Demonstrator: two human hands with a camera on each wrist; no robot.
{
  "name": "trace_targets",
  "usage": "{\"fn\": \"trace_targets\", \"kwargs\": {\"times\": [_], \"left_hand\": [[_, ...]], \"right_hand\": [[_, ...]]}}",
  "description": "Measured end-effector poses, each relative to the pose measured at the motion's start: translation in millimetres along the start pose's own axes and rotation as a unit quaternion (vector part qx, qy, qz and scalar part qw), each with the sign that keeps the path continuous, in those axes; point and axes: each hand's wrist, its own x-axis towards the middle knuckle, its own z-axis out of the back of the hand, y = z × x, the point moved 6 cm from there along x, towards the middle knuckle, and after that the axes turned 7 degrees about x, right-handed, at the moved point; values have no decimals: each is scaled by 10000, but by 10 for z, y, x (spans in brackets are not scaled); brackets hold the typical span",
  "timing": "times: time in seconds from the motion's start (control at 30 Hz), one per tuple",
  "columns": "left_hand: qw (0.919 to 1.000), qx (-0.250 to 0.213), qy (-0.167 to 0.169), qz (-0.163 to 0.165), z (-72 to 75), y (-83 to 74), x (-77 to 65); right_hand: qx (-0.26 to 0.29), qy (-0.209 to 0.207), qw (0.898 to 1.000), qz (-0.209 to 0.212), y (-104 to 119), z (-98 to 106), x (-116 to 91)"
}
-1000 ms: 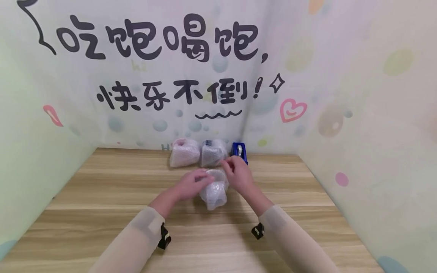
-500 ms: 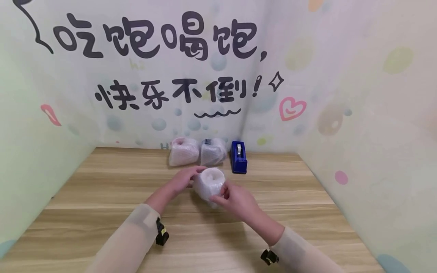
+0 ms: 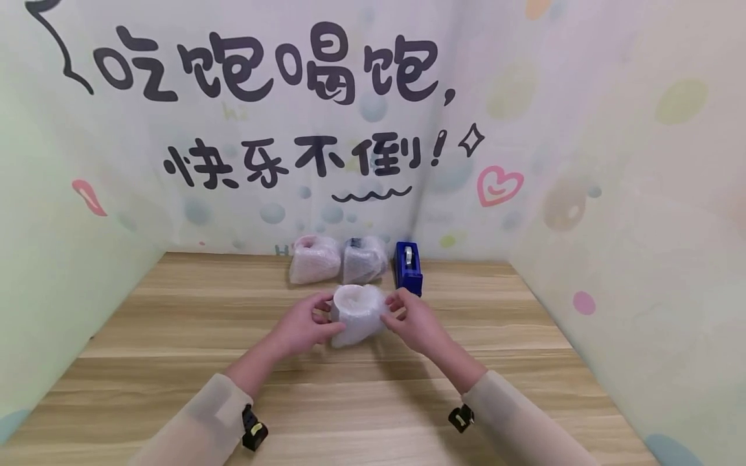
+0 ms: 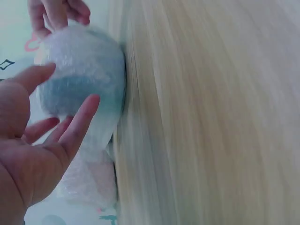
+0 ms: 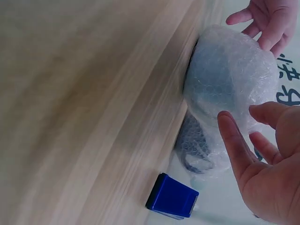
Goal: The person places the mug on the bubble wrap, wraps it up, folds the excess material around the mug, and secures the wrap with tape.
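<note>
A bubble-wrapped cup stands upright on the wooden table, its round mouth facing up and the wrap bunched at its right side. My left hand is at its left side, thumb at the front and fingers farther back. On the opposite side is my right hand, thumb and fingertips right at the bunched wrap. Both wrist views show loosely spread fingers around the wrapped cup, not closed on it. A bluish tint shows through the plastic in the right wrist view.
Behind stand two more bubble-wrapped cups, one pinkish and one greyish with a dark patch. A blue tape dispenser with a roll of tape is to their right. Printed walls enclose the wooden table at the back and sides.
The wrapped cup has been turned, its bunched wrap going from the front to the right. My right hand has moved from the cup's front to its right side; my left hand has come forward.
</note>
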Motion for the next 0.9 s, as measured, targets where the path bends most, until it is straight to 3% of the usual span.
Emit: {"fn": "trace_targets", "kwargs": {"times": [0.13, 0.27, 0.57, 0.9], "left_hand": [[9986, 121, -495, 117, 78, 58, 57], [9965, 331, -750, 152, 171, 121, 157], [9932, 675, -941, 114, 242, 152, 344], [9944, 537, -909, 34, 239, 222, 337]], "right_hand": [[-115, -23, 9999, 83, 18, -94, 224], [-212, -125, 9994, 225, 55, -179, 417], [-344, -452, 9982, 169, 39, -236, 668], [-342, -264, 9991, 36, 4, -254, 656]]}}
